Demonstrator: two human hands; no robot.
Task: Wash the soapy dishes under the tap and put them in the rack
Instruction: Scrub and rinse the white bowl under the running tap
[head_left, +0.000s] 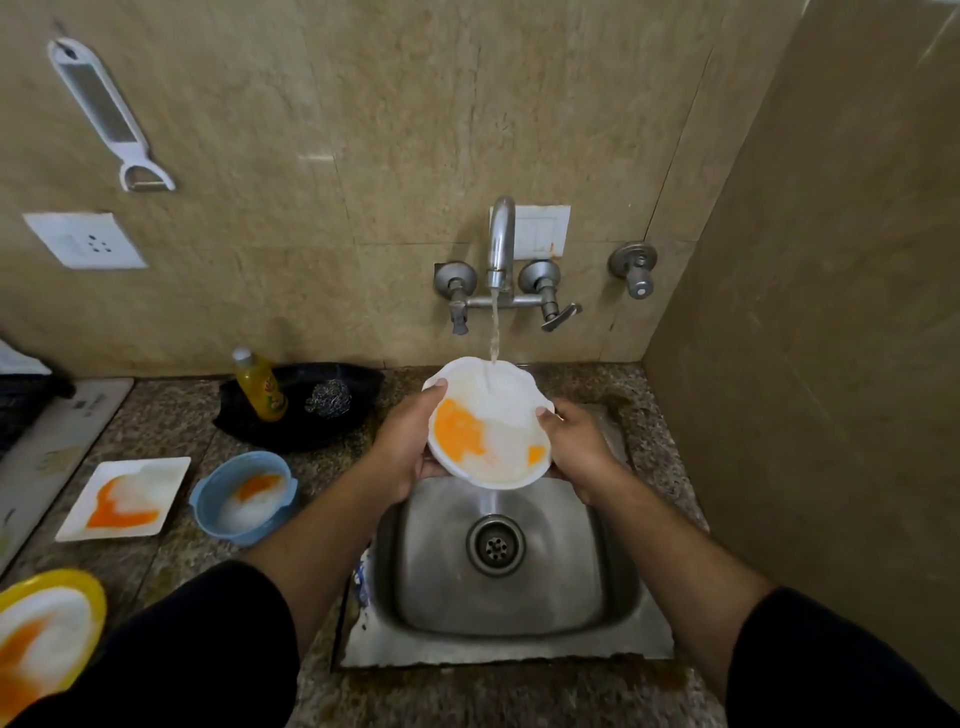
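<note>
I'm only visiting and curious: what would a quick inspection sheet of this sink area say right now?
Surface: speckled stone counter with a steel sink set into it; the tap is running.
Job's things: white bowl, orange-smeared and foamy, held under the stream; square white plate, blue bowl and yellow plate wait on the counter to the left, also smeared; no rack seen.
Clutter: black tray holding a yellow bottle and a steel scrubber.
Grippers: left hand and right hand grip the white bowl on opposite sides.
Cables: nothing seen.
Surroundings: tiled wall with a hanging peeler and a socket.
</note>
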